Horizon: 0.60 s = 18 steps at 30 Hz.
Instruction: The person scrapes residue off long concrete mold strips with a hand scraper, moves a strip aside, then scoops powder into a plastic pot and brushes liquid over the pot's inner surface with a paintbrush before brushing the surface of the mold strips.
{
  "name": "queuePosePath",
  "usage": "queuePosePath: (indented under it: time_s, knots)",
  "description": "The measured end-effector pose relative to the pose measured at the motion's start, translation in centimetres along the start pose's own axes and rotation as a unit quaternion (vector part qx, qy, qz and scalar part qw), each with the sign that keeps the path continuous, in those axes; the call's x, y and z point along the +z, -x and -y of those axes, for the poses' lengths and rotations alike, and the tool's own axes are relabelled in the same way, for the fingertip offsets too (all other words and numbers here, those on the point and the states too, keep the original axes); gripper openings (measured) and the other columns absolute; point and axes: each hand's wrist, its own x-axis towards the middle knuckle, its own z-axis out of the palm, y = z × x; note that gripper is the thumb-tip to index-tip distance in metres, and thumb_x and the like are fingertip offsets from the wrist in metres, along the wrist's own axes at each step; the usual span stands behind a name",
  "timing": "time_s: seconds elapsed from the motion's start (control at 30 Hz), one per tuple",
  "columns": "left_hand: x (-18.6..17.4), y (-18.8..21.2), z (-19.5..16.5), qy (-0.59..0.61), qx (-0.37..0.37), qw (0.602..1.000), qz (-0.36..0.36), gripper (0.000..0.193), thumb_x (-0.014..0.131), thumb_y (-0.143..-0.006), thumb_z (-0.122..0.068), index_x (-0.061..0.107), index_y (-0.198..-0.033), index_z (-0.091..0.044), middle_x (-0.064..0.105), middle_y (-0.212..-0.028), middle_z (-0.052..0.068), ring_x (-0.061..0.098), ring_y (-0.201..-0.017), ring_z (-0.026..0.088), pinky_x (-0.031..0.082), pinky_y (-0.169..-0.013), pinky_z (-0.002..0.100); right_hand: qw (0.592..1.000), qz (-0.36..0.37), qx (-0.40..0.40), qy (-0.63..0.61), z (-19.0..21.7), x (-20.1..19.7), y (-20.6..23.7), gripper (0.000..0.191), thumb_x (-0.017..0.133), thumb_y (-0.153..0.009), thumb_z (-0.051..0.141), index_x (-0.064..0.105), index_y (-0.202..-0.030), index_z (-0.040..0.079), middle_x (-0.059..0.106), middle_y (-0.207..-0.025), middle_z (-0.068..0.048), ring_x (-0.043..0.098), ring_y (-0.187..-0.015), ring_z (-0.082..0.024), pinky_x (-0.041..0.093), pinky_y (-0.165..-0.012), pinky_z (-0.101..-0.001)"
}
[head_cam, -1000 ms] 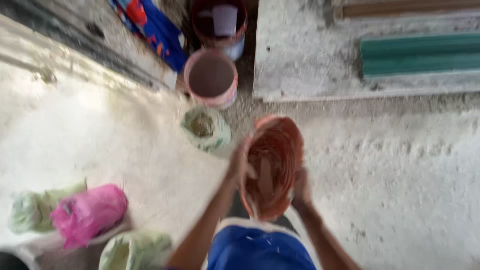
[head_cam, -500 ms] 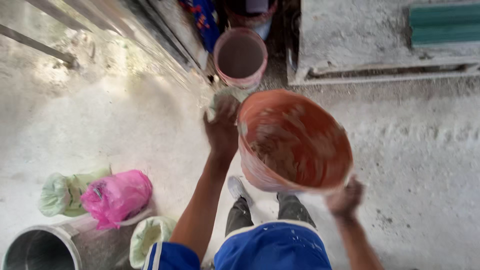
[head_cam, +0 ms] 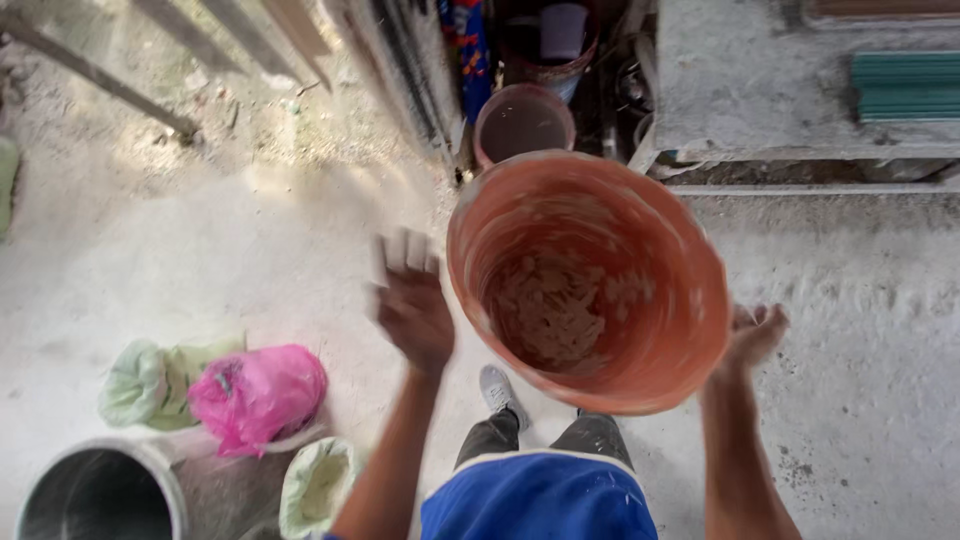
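Orange bucket (head_cam: 590, 285) tilted, mouth toward camera, crusted residue inside. Left hand (head_cam: 412, 305) just beside rim, fingers spread; right hand (head_cam: 755, 335) at its far side.

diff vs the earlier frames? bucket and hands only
The orange bucket has come up and fills more of the view. The left hand has let go of its rim and now hangs beside it. The right hand stays at its right side. The pink bag stayed on the floor.

Lower left on floor: pink plastic bag (head_cam: 257, 395), knotted, touching pale green bag (head_cam: 150, 380); second pale green bag (head_cam: 318, 487), open, just below; blue-and-red package (head_cam: 470, 45) upright at top centre.
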Motion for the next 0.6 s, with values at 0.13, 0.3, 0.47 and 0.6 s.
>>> queuePosePath:
  time_s: [0.13, 0.3, 0.47, 0.6]
  knots:
    - [1.1, 1.3, 1.4, -0.198, -0.093, 0.976, -0.01, 0.072, 0.047, -0.105, -0.059, 0.045, -0.15, -0.003, 0.053, -0.146, 0.014, 0.049, -0.136, 0.03, 0.041, -0.117, 0.049, 0.974, 0.155, 0.061, 0.155, -6.0, 5.9, 3.5, 0.073, 0.025, -0.109, 0.062, 0.05, -0.141, 0.001, 0.058, -0.139, -0.021, 0.056, -0.125, -0.04, 0.041, -0.102, -0.0593]
    - [-0.6, -7.8, -3.6, 0.071, -0.078, 0.993, 0.05, 0.075, 0.053, -0.102, -0.063, 0.044, -0.149, -0.005, 0.052, -0.147, 0.013, 0.047, -0.138, 0.031, 0.044, -0.117, 0.05, 0.993, 0.061, -0.002, 0.097, -0.6, 5.6, 2.7, 0.075, 0.026, -0.107, 0.064, 0.049, -0.143, 0.003, 0.057, -0.14, -0.021, 0.055, -0.125, -0.041, 0.041, -0.101, -0.0611]
    - [0.8, -3.8, -7.5, -0.125, 0.055, 0.988, 0.076, 0.088, 0.048, -0.098, -0.068, 0.029, -0.159, -0.007, 0.046, -0.158, 0.014, 0.045, -0.146, 0.033, 0.042, -0.121, 0.044, 0.984, 0.09, -0.068, 0.138, -3.0, 13.8, -0.6, 0.078, 0.026, -0.104, 0.067, 0.048, -0.144, 0.004, 0.056, -0.142, -0.021, 0.055, -0.126, -0.043, 0.04, -0.101, -0.063]
    - [4.0, -5.2, -7.0, -0.425, 0.069, 0.9, 0.069, 0.091, 0.04, -0.105, -0.071, 0.03, -0.164, -0.003, 0.048, -0.164, 0.017, 0.048, -0.15, 0.035, 0.039, -0.124, 0.037, 0.969, 0.178, -0.021, 0.17, -6.8, 16.8, 1.6, 0.08, 0.026, -0.102, 0.069, 0.047, -0.145, 0.005, 0.055, -0.143, -0.021, 0.054, -0.126, -0.044, 0.039, -0.1, -0.0644]
